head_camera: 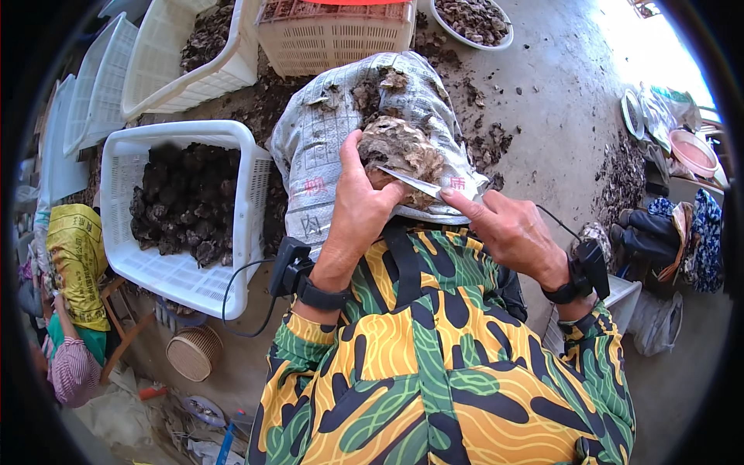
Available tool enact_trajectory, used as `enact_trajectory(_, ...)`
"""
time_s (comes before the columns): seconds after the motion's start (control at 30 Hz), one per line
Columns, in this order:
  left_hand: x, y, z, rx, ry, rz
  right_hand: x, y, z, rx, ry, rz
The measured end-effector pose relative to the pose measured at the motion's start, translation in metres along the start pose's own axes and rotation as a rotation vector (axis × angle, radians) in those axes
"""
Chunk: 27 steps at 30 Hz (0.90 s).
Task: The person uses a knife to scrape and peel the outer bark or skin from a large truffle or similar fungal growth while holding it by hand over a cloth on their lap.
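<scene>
My left hand grips a large, rough, brown-grey tuber or fungus-like lump from its left and lower side. In my right hand is a knife, its pale blade lying against the lump's lower edge and my index finger extended along it. The knife's handle is hidden in my fist. Under the lump, a white woven plastic sack with printed writing covers my lap, with flaky scraps on it.
Left stands a white plastic crate of dark lumps. More crates and a bowl of scraps lie beyond the sack. Dark debris litters the floor. A wicker basket is lower left; a co-worker is at far left.
</scene>
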State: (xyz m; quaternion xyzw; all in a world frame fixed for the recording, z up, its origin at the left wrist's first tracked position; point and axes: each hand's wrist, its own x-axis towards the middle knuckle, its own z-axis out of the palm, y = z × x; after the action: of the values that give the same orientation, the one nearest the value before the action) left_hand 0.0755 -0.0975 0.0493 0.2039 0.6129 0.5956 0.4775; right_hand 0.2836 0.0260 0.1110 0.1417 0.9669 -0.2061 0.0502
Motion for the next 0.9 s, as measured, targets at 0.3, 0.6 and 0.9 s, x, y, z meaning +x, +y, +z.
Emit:
enact_trajectory(0.3, 0.002, -0.012, 0.003, 0.129, 0.055, 0.102, 0.021, -0.027, 0.008, 0.246, -0.014, 0.174)
enact_trajectory(0.6, 0.006, -0.016, 0.007, 0.228, 0.100, 0.128, 0.047, -0.035, 0.017, 0.474, 0.039, 0.204)
enact_trajectory(0.9, 0.004, -0.022, 0.006, 0.162, 0.067, 0.138, 0.054, -0.030, 0.004, 0.925, -0.044, 0.355)
